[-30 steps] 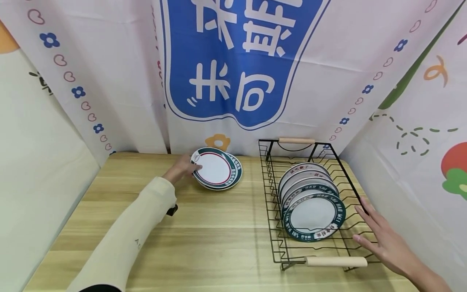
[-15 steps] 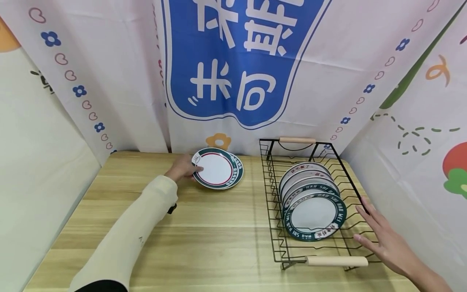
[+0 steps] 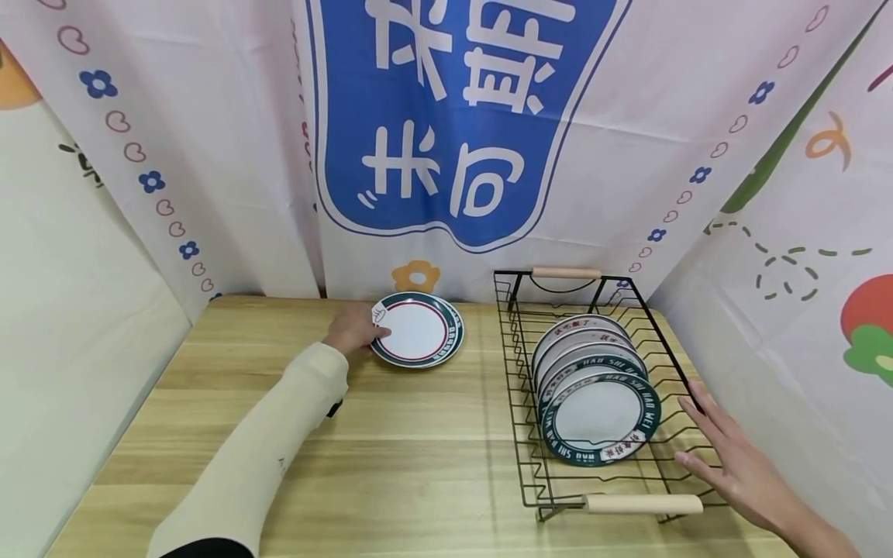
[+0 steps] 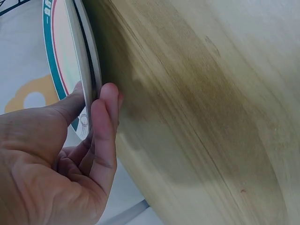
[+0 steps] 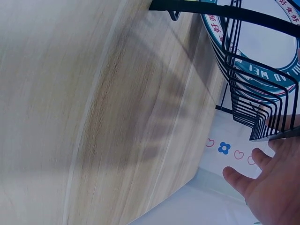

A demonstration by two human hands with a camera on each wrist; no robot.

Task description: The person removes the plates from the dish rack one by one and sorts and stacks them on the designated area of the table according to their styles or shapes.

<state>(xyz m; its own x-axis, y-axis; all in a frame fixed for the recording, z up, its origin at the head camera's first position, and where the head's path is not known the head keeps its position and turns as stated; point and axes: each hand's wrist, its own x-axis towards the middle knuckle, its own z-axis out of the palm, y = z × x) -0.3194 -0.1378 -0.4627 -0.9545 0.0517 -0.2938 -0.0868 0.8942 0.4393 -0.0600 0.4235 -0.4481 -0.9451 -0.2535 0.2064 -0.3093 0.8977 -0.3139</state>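
Observation:
At the back of the table, my left hand pinches the left edge of a white plate with a green rim and a red ring. A second plate lies close under it, seen edge-on in the left wrist view. The thumb lies over the top plate's rim and the fingers reach beneath both. My right hand has its fingers spread at the right side of a black wire dish rack. Several plates lean one behind another in the rack, the front one green-rimmed.
The rack has wooden handles at its front and back. A wooden table carries everything. Printed cloth hangs behind the table and along both sides.
My left hand has shifted slightly to the right with the top plate, which now covers more of the plate under it. My right hand stays beside the rack.

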